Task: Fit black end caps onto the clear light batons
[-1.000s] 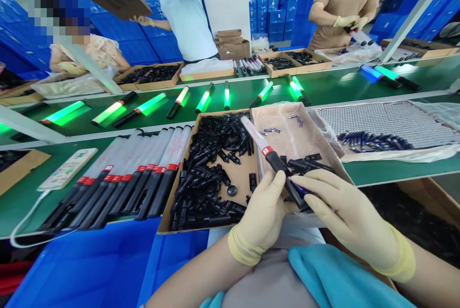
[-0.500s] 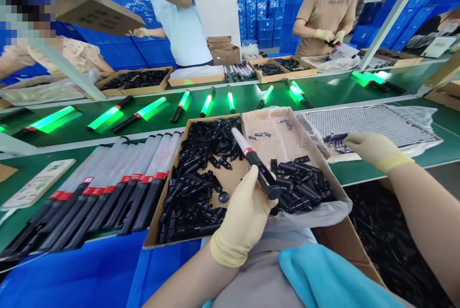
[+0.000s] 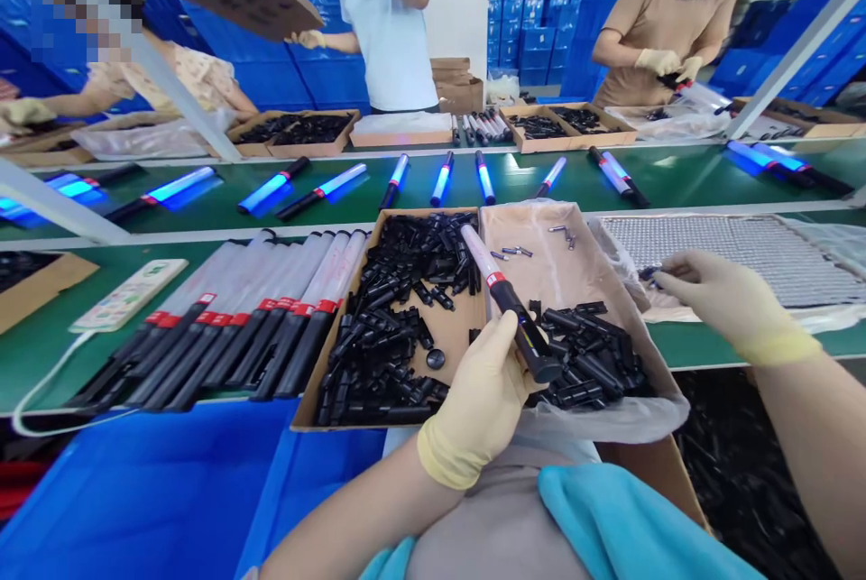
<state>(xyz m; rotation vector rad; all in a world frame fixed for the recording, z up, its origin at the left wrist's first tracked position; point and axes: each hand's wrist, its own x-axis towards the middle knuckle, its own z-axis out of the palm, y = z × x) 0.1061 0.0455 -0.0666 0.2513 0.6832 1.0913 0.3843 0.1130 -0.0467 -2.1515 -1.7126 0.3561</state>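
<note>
**A:** At a packing line, a gloved left hand (image 3: 482, 391) is gripping a light stick (image 3: 509, 302) by its black handle, the open end tilting toward the worker and the clear tube pointing away over the box of black parts (image 3: 399, 314). What is shifting here?

**B:** The right hand (image 3: 721, 305) — a second ago it was pressing in against the handle's end, close beside the left; now it is reaching well out to the right, fingers pinching at small blue batteries (image 3: 648, 273) lying on the plastic sheet (image 3: 744, 246) there. It looks to be closing on one, though I cannot tell whether it is lifting any yet.

**A:** So the stick is waiting?

**B:** It seems so — handle open, held steady above the lined tray (image 3: 561, 264) just beyond the left hand, another cell likely wanted. Also changing: the lit sticks (image 3: 439, 181) on the green belt (image 3: 203, 219) beyond both hands are glowing blue where they were glowing green.

**A:** And to the left of the left hand?

**B:** A row of unlit sticks (image 3: 257, 327) is lying side by side.
</note>
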